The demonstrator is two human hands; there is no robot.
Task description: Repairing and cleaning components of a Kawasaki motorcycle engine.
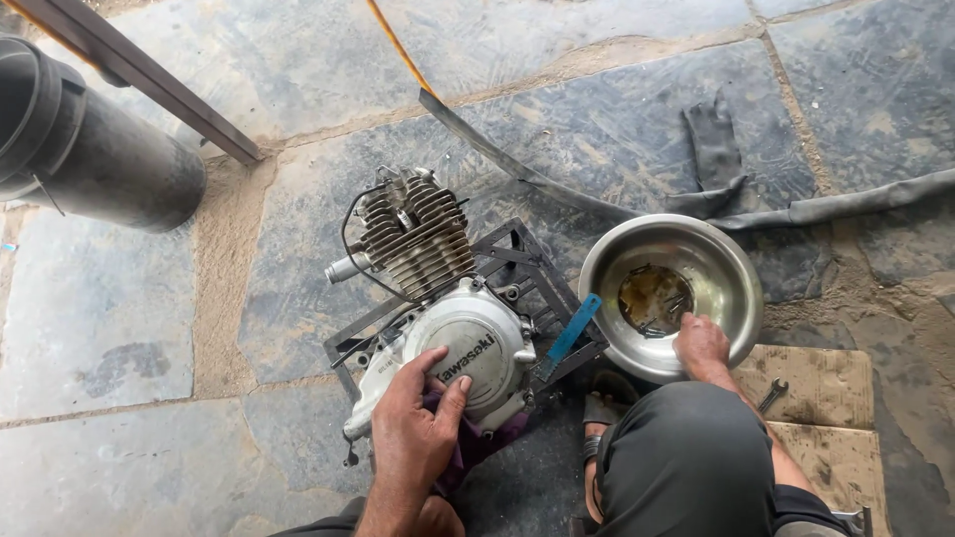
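A small motorcycle engine with a finned cylinder and a round grey side cover stands on a black metal frame on the stone floor. My left hand lies flat on the lower edge of the side cover, over a purple rag. My right hand reaches over the near rim of a steel bowl, fingers dipping toward dirty liquid and small parts at its bottom. Whether those fingers grip anything is hidden. A blue-handled tool leans on the frame between engine and bowl.
A black pipe lies at the upper left beside a slanting metal bar. Strips of black rubber tube trail behind the bowl. A spanner rests on cardboard at the right. My knee is below the bowl.
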